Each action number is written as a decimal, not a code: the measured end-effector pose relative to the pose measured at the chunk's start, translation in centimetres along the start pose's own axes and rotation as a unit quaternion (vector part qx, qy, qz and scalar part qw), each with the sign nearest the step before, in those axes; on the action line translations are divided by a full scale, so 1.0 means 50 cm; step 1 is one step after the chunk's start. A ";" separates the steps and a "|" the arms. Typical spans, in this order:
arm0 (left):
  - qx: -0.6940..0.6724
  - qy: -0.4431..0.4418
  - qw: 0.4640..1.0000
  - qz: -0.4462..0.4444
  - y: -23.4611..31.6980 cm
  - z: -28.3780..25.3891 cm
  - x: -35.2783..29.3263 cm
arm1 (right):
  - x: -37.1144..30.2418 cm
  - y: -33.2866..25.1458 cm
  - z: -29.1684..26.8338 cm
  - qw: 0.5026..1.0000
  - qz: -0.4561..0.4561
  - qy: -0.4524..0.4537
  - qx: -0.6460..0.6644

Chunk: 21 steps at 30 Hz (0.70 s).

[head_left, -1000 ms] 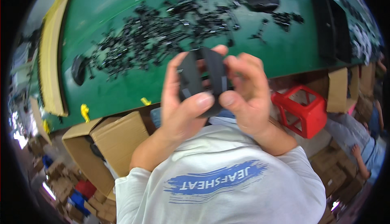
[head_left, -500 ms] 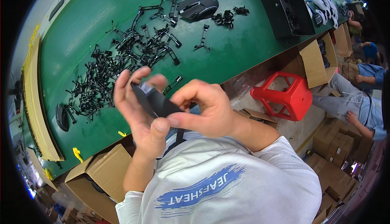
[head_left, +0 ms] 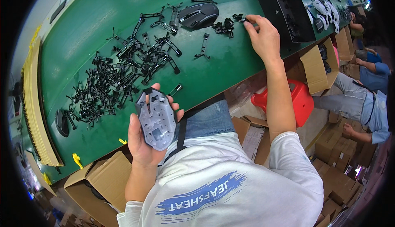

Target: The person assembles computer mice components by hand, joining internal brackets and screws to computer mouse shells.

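My left hand (head_left: 142, 146) is closed around the edges of a computer mouse shell (head_left: 159, 122). Its hollow grey inner side, with moulded posts and openings, faces up. Farther out over the table, my right hand (head_left: 265, 39) pinches a small black plastic part (head_left: 244, 20) between thumb and forefinger. Just left of those fingers lies a little heap of similar small black parts (head_left: 224, 28). A loose pile of black Y-shaped plastic pieces (head_left: 107, 83) spreads across the table beyond my left hand. A dark mouse cover (head_left: 199, 16) rests between this pile and the small heap.
A black open box (head_left: 273, 13) stands right of my right hand on the green table (head_left: 222, 68). White and black shells (head_left: 325, 13) lie beyond it. Below the table edge are a red stool (head_left: 302, 103) and cardboard boxes (head_left: 109, 175). Other people (head_left: 349, 97) are at the right.
My right hand has left the shell and reached out to the small black parts. The left hand has turned the shell so its hollow inner side faces up.
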<state>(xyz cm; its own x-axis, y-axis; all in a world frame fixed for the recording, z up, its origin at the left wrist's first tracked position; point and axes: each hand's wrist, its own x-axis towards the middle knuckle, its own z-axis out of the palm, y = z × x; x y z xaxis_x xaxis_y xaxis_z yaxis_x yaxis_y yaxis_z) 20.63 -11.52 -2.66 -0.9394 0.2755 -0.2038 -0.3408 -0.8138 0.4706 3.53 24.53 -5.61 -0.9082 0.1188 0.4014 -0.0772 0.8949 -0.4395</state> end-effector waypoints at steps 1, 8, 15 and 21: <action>-0.001 0.002 1.000 0.004 -0.001 0.001 -0.001 | 0.003 0.005 -0.001 1.000 0.017 -0.021 0.002; -0.044 0.034 0.998 -0.042 -0.003 -0.011 0.001 | -0.092 -0.086 -0.036 0.899 0.082 -0.059 0.426; -0.120 0.062 0.987 -0.086 -0.004 0.023 0.038 | -0.208 -0.249 -0.029 0.720 -0.006 -0.209 0.662; -0.119 0.119 0.983 -0.072 0.004 0.027 0.014 | -0.201 -0.349 0.002 0.833 -0.248 -0.154 0.471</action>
<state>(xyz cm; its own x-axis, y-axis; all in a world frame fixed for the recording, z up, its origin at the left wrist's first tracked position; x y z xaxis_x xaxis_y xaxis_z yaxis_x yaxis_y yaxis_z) 19.87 -10.81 -1.53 -0.8368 0.2922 -0.4631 -0.4255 -0.8793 0.2140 13.97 7.65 -2.05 -0.7201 -0.4097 0.5600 -0.6307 0.0501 -0.7744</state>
